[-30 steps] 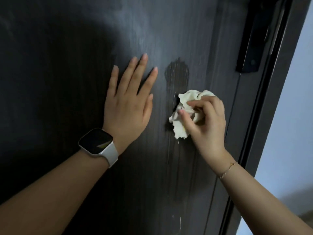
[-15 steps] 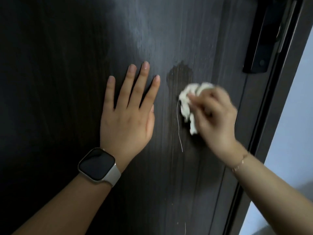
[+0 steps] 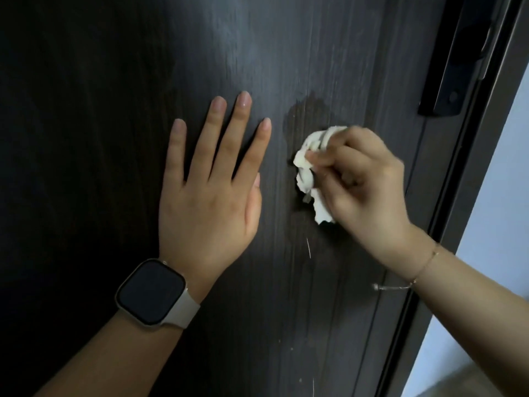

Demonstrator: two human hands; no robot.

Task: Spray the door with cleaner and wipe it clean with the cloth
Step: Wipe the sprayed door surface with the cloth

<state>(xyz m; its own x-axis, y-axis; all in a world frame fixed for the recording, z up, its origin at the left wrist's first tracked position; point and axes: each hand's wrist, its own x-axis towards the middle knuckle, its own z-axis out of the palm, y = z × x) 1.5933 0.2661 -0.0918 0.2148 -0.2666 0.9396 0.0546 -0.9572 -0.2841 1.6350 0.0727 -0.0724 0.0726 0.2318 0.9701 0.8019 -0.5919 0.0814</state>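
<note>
Cloth bunched against dark woodgrain door, just under wet patch. Soft, light, crumples easily; best held as a wad, pressed flat for contact. Right hand grip curled tight round cloth. Left hand flat on door, fingers straight, holding nothing; smartwatch on wrist. Black handle plate upper right, near door edge

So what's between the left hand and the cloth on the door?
Head view: only bare dark door separates the flat left hand from the crumpled cloth gripped by the right hand.
</note>
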